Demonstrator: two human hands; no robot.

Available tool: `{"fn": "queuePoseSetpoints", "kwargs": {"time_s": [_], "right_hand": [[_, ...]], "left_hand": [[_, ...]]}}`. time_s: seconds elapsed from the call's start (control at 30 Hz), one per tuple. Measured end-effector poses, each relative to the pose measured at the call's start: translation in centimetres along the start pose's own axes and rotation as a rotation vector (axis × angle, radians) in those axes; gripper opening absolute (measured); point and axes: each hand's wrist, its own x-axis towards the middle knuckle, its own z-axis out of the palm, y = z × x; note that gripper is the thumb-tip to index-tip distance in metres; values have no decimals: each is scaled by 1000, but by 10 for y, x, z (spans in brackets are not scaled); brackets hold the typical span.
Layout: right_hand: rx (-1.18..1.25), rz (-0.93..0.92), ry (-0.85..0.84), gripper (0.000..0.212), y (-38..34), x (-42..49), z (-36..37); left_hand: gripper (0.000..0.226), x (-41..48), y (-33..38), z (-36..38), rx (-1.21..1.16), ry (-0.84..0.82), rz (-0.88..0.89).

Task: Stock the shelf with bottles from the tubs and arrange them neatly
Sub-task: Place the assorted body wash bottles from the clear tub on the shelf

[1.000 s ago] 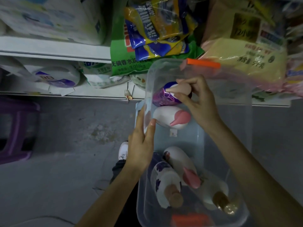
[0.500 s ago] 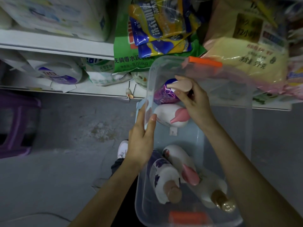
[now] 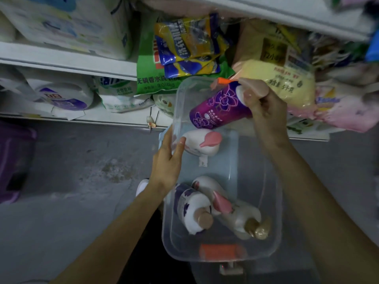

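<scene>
Pinching the left wall of the clear tub (image 3: 166,232) between thumb and straight fingers of the left hand (image 3: 167,160). Holding the purple bottle (image 3: 217,107) tilted above the tub's far end, near the shelf (image 3: 114,119) edge, with the right hand (image 3: 264,107) curled round its cap end only. Risking a slip from that cap-end grip, dropping onto the white bottle (image 3: 201,145) beneath or knocking the crowded bags (image 3: 184,48).

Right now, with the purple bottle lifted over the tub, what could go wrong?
The right hand grips the purple bottle only at its cap end, tilted; it could slip onto the white pink-capped bottle below. The shelf looks packed with bags, so room is tight. The left hand pinches one wall of the clear tub; it might tip.
</scene>
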Motion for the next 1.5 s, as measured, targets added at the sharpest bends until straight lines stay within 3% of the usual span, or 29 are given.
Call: {"fn": "queuePoseSetpoints", "kwargs": {"time_s": [0.13, 0.33, 0.43, 0.8, 0.93, 1.07, 1.27, 1.37, 1.5], "right_hand": [[-42, -46, -31, 32, -56, -13, -35], [-15, -111, -76, 19, -163, -30, -81], [-10, -152, -123, 26, -229, -41, -97], [-24, -432, -234, 17, -449, -62, -128], [-48, -501, -217, 35, -513, -45, -120], [-15, -520, -201, 24, -550, -18, -106], [-11, -524, -167, 42, -580, 35, -91], [-6, -522, -142, 26, -581, 62, -81], [-35, -527, -60, 24, -578, 86, -65]], "left_hand": [[53, -17, 37, -13, -46, 15, 39], [57, -48, 158, -24, 101, -143, 364], [62, -77, 216, -26, 107, -200, 457], [52, -154, 372, -83, -138, -136, 641], [58, -155, 426, -116, -171, -25, 643], [58, -143, 467, -141, -230, -24, 670], [74, -108, 516, -164, -246, -60, 674], [56, -87, 530, -170, -268, -96, 661], [47, -62, 536, -173, -285, -92, 641]]}}
